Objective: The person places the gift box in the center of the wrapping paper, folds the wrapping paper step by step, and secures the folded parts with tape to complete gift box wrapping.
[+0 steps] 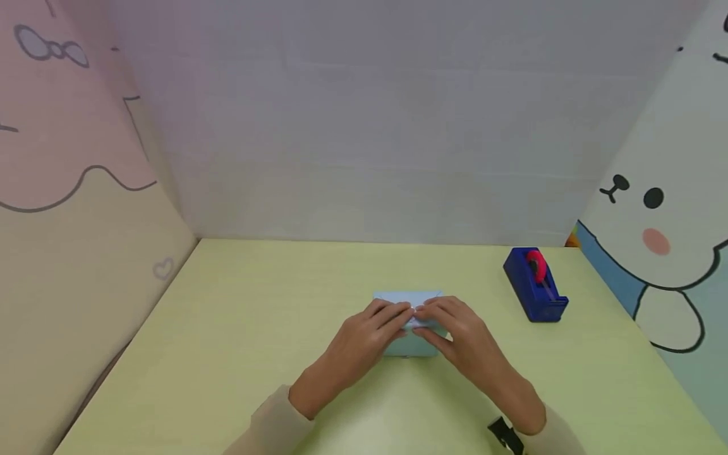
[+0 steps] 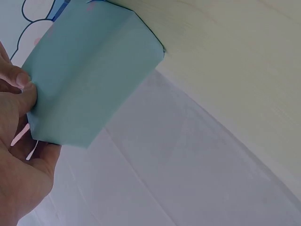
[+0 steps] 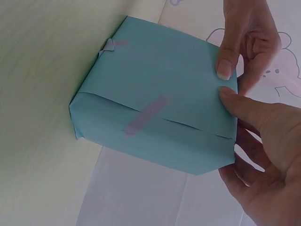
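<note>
A box wrapped in teal paper [image 1: 412,346] stands on the table in front of me. My left hand [image 1: 366,335] grips its upper edge from the left, and my right hand [image 1: 472,341] grips the same edge from the right, with the fingertips of both nearly meeting. In the right wrist view both thumbs press on the box's broad face [image 3: 155,70], and other fingers bend over the end. A pink tape strip [image 3: 146,115] crosses a paper seam there; another short strip [image 3: 117,44] sits by a raised paper flap. What the fingers cover at that end is partly hidden.
A blue tape dispenser [image 1: 534,287] with a red-pink roll stands at the back right of the pale yellow table [image 1: 256,303]. Cartoon-printed panels rise at the left and right, and a grey-white panel [image 1: 375,126] at the back. A small black object [image 1: 505,435] is beside my right wrist.
</note>
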{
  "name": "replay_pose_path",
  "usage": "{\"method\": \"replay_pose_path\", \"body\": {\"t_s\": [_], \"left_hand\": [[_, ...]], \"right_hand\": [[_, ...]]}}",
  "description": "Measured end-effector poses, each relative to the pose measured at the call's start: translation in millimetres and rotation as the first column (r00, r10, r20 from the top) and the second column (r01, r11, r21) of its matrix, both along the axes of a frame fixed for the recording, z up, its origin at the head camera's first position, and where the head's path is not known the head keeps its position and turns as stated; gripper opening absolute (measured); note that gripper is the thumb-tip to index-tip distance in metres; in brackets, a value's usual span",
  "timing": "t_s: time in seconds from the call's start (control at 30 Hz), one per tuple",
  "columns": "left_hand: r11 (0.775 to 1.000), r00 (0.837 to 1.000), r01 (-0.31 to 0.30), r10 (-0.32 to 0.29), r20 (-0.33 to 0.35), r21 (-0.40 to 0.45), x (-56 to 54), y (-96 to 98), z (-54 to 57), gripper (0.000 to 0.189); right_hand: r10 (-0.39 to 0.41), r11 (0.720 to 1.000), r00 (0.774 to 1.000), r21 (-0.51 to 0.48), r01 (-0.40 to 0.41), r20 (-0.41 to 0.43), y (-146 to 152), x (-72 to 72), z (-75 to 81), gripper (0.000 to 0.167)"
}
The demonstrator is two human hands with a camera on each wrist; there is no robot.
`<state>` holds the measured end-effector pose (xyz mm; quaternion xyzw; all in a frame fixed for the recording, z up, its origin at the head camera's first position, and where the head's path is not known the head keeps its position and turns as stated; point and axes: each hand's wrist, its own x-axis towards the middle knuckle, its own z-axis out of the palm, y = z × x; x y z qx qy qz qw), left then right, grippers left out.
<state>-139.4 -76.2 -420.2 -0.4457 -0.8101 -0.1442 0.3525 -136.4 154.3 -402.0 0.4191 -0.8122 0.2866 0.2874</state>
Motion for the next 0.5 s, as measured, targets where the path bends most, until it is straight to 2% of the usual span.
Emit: {"method": "replay_pose_path", "body": {"t_s": [0.17, 0.37, 0.5], "left_hand": [[1.0, 0.998, -0.002, 0.001, 0.06, 0.015, 2.0, -0.2, 1.4, 0.04], [0.999, 0.998, 0.022, -0.024, 0.061, 0.039, 0.8, -1.2, 3.4, 0.042], [0.997, 0.996, -0.005, -0.001, 0.085, 0.076, 2.7, -1.9, 1.7, 0.042]], "right_hand": [[0.016, 1.0, 0.999, 0.0, -0.016, 0.05, 4, 1.0, -0.3, 0.025], [0.023, 1.0, 0.998, 0.001, -0.023, 0.063, 8, 1.7, -2.1, 0.03], [-0.028, 1.0, 0.999, -0.002, 0.028, 0.047, 12, 6.0, -1.7, 0.048]]}}
